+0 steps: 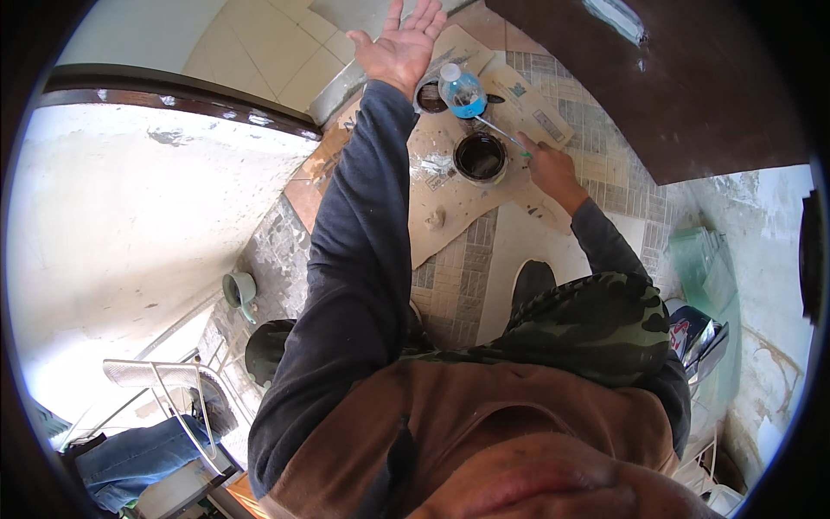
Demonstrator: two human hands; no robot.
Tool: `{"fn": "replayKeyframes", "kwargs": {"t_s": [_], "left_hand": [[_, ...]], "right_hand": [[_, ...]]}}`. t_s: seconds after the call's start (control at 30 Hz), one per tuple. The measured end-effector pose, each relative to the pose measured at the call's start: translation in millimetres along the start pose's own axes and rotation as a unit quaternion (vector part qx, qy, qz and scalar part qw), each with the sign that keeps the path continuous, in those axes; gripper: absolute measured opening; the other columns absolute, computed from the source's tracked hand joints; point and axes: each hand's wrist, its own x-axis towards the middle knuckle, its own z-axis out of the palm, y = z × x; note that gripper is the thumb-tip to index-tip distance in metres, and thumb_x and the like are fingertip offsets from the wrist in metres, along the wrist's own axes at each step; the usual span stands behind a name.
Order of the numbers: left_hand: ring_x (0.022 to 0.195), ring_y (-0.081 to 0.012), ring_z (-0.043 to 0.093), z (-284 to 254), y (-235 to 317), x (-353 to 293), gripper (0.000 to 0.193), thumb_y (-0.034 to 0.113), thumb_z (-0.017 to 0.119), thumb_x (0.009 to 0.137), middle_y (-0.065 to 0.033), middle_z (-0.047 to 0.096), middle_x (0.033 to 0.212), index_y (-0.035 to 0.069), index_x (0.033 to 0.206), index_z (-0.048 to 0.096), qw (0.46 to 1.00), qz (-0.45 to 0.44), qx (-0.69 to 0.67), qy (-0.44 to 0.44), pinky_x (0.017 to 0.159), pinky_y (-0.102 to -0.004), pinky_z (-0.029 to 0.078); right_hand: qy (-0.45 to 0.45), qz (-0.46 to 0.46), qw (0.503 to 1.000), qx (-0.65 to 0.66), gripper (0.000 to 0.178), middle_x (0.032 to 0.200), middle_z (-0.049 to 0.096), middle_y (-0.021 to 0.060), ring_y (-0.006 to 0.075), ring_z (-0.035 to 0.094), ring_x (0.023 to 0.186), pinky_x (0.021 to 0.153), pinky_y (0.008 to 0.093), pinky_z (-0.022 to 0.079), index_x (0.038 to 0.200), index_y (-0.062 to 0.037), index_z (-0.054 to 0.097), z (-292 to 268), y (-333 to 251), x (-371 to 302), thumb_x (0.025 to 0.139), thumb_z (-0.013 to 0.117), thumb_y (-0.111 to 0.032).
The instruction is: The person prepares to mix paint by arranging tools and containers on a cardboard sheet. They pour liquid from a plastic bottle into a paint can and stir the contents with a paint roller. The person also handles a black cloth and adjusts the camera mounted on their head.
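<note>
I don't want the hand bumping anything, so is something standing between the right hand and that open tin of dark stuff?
Nothing visible stands between the right hand and the open tin. The bottle of blue liquid stands beyond the tin, near the far end of the thin tool in that hand.

The upper edge crops some fingers of the left hand.
</note>
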Motion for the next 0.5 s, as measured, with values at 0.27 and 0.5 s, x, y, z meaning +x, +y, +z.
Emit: {"fn": "replayKeyframes", "kwargs": {"t_s": [0.27, 0.5], "left_hand": [[0.148, -0.0481, 0.026, -16.7, 23.7, -33.3, 0.096, 0.079, 0.02, 0.096, -0.0269, 0.023, 0.162, 0.006, 0.159, 0.024, 0.981, 0.065, 0.165, 0.078, 0.12, -0.0655, 0.02], [0.144, -0.0439, 0.034, 21.6, 37.5, -80.0, 0.086, 0.071, 0.028, 0.101, -0.0227, 0.033, 0.158, 0.006, 0.157, 0.027, 0.965, 0.094, -0.239, 0.055, 0.117, -0.0633, 0.031]], "right_hand": [[0.002, 0.036, 0.998, 0.054, 0.077, 0.108, 0.064, 0.0224, 0.0415, 0.067, 0.097, 0.08, 0.0497, 0.055, 0.156, -0.0128, 0.032, 23.8, 10.7, -20.3, 0.086, 0.065, -0.01], [0.091, 0.123, 0.98, 0.128, 0.07, 0.126, 0.057, 0.0271, 0.0448, 0.058, 0.117, 0.096, 0.0516, 0.05, 0.153, -0.0087, 0.036, 22.7, 6.7, -52.9, 0.088, 0.061, -0.013]]}}
